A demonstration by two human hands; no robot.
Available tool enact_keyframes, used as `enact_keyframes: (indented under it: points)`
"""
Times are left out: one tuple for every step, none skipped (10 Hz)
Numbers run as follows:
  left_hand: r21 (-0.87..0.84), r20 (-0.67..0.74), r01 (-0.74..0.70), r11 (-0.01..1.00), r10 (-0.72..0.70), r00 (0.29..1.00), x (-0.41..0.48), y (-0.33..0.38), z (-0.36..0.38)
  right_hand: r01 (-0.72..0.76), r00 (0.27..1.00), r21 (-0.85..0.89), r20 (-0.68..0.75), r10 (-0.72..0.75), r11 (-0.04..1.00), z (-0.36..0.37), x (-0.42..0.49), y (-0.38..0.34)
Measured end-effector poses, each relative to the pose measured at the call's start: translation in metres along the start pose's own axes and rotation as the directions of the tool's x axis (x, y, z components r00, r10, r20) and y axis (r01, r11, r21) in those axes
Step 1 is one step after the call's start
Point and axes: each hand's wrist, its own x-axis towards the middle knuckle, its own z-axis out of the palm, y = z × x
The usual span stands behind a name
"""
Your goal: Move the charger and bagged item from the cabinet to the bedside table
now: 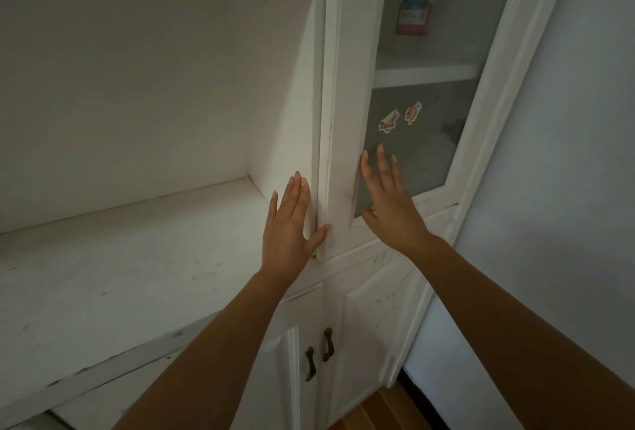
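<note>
Head view, dim light. White cabinet. L hand flat, fingers straight & together, holding nothing, laid on upright beside open shelf; thumb touching edge of glass door. R hand wide, fingers spread, empty, at door's lower-left corner, palm over frame & frosted pane. Two stickers on pane just above R fingertips. Behind pane, upper inner shelf: blurred blue-and-red box; lower compartment: dark smudge at right. Charger & bagged item not made out, possibly among those blurred shapes. Below: two lower doors w/ dark handles, shut. Wood floor at btm right.
</note>
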Motion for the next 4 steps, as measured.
enact_keyframes:
  points:
    - [0.018,0.015,0.023,1.000,-0.023,1.000,-0.002,0.005,-0.004,-0.006,1.000,0.006,0.012,0.006,1.000,-0.007,-0.004,-0.003]
    - [0.030,0.055,0.080,0.996,-0.081,0.995,-0.001,0.016,-0.009,-0.017,1.000,0.016,0.022,0.017,1.000,-0.018,-0.011,-0.008]
    - [0.002,0.062,0.095,0.995,-0.095,0.994,0.000,0.024,-0.018,-0.018,1.000,-0.003,0.002,0.018,1.000,-0.022,-0.024,-0.011]
    - [-0.025,0.039,0.043,0.999,-0.042,0.998,-0.004,0.024,-0.035,-0.049,0.998,-0.001,-0.028,0.049,0.999,-0.030,-0.043,-0.012]
